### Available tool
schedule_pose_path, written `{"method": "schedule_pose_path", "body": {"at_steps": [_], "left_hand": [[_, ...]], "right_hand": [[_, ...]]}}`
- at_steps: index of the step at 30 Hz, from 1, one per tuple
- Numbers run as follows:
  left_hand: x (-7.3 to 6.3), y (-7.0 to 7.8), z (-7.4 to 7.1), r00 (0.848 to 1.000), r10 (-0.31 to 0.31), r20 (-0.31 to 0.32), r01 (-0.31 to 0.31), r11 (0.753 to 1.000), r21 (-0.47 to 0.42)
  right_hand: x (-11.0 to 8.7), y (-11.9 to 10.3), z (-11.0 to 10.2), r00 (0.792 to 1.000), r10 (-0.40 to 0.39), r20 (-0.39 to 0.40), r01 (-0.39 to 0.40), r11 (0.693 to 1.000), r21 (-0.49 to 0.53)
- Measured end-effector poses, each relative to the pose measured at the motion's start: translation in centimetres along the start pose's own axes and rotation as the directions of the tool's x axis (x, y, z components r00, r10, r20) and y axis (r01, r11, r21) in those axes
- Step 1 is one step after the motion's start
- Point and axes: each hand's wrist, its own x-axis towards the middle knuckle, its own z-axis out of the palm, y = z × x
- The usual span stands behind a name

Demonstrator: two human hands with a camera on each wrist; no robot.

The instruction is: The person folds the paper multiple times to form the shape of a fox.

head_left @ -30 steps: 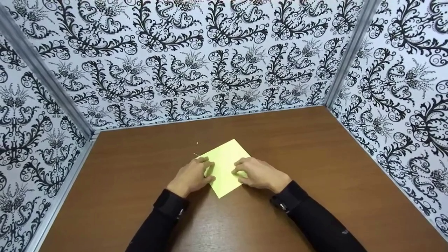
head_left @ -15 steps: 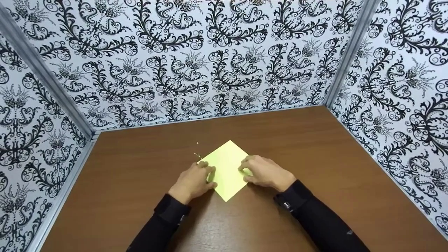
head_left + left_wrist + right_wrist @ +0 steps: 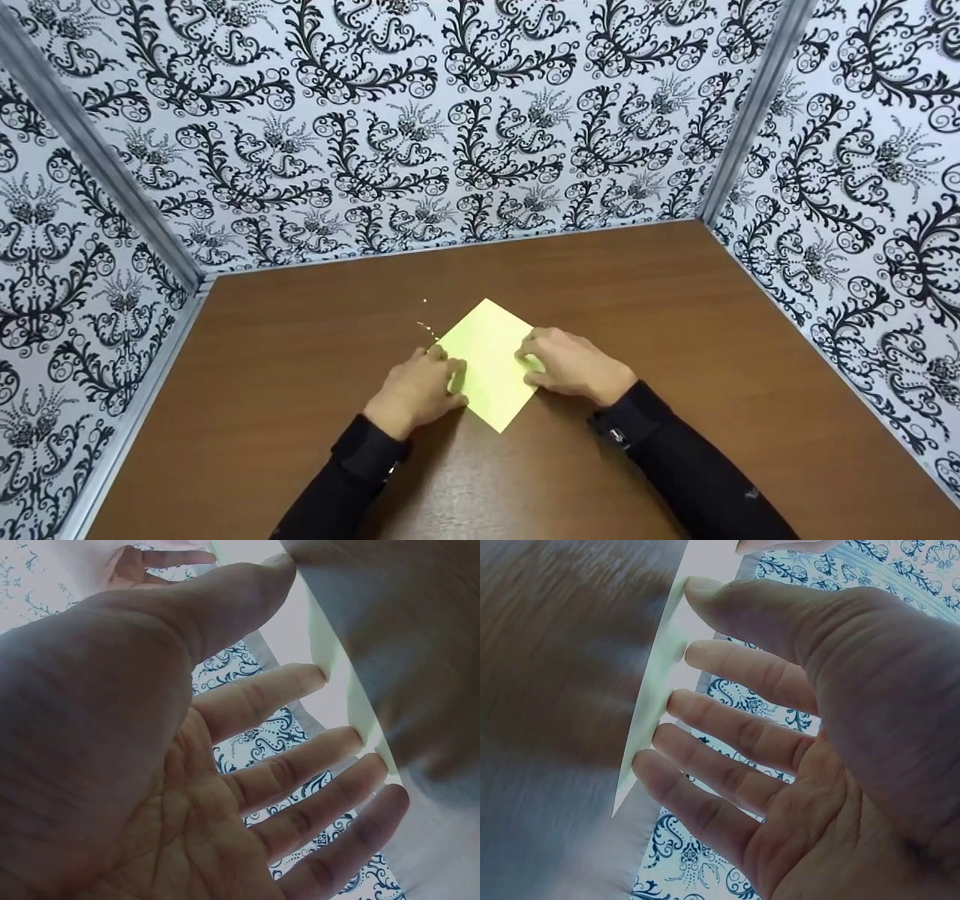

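Observation:
A square sheet of yellow paper (image 3: 491,367) lies flat on the brown tabletop (image 3: 300,337), one corner toward the person. At its left edge my left hand (image 3: 416,390) rests fingertips and thumb on the sheet. My right hand (image 3: 577,366) touches the right edge in the same way. In the left wrist view the fingers (image 3: 277,765) look nearly straight, with their tips against the paper (image 3: 345,686). The right wrist view likewise shows spread, nearly straight fingers (image 3: 735,731) meeting the paper (image 3: 646,716). Both hands hide the sheet's side corners.
Several tiny pale specks (image 3: 427,328) lie beyond the left hand, near the paper's upper-left edge. Patterned black-and-white panels (image 3: 465,135) stand around the back and sides of the table, joined by grey metal posts (image 3: 757,112).
The yellow paper has turned on the table, its near corner swinging to the right and its far corner to the left. Both hands have shifted slightly right, staying on the sheet.

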Motion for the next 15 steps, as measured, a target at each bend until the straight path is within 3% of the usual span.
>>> {"method": "schedule_pose_path", "body": {"at_steps": [5, 15], "left_hand": [[0.5, -0.2, -0.1, 1.000, 0.009, -0.028, -0.009, 1.000, 0.001], [1.4, -0.9, 0.3, 0.994, 0.099, -0.052, -0.101, 0.993, -0.053]], "right_hand": [[0.1, 0.0, -0.2, 1.000, -0.020, -0.007, 0.020, 1.000, 0.006], [-0.1, -0.1, 0.2, 0.995, -0.099, -0.003, 0.099, 0.995, 0.026]]}}
